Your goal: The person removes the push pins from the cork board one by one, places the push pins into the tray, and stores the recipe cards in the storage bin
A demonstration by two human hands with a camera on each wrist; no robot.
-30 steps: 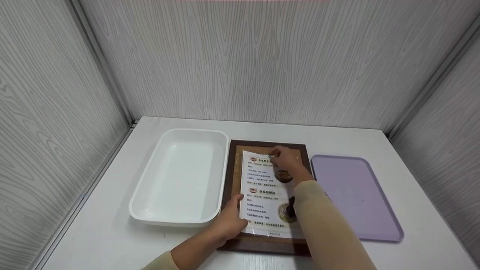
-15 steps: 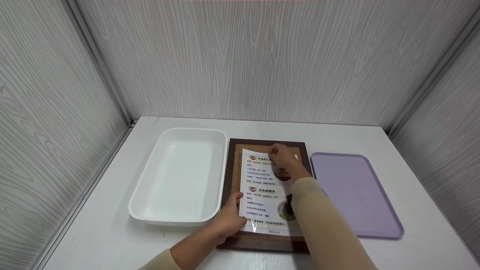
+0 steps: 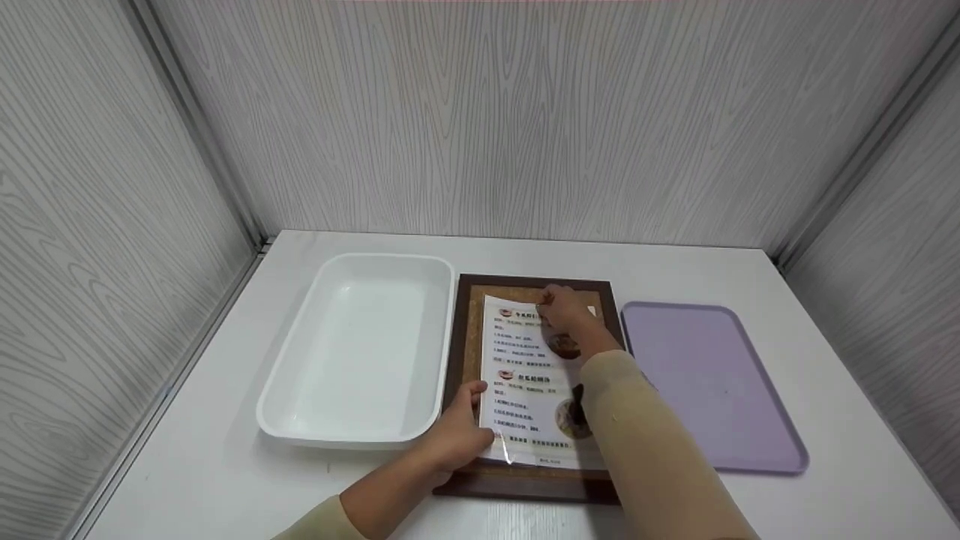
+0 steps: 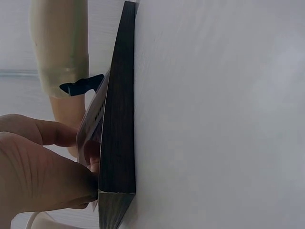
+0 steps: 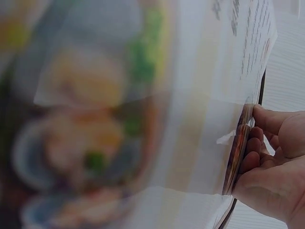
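A printed recipe sheet (image 3: 517, 420) in a clear cover lies on a cork board (image 3: 474, 330) with a dark brown frame. My left hand (image 3: 459, 435) pinches the sheet's lower left edge between thumb and finger. In the left wrist view, that edge is lifted a little off the frame (image 4: 119, 138) beside the thumb. My right hand (image 3: 566, 311) is at the sheet's top edge, fingers bent inward. Seen from the right wrist, its thumb and fingers (image 5: 274, 157) meet that edge; whatever lies between the fingertips is hidden. The right forearm covers the sheet's right side.
To the left of the board stands a deep white tray (image 3: 291, 352), very near its frame. A flat purple tray (image 3: 712, 390) lies to the right, partly behind the right sleeve. Panelled walls (image 3: 480, 120) close the white table in on three sides.
Both hands keep their places on the sheet. The head view has shifted slightly, so everything on the table appears a little higher. The right fingers have hardly moved.
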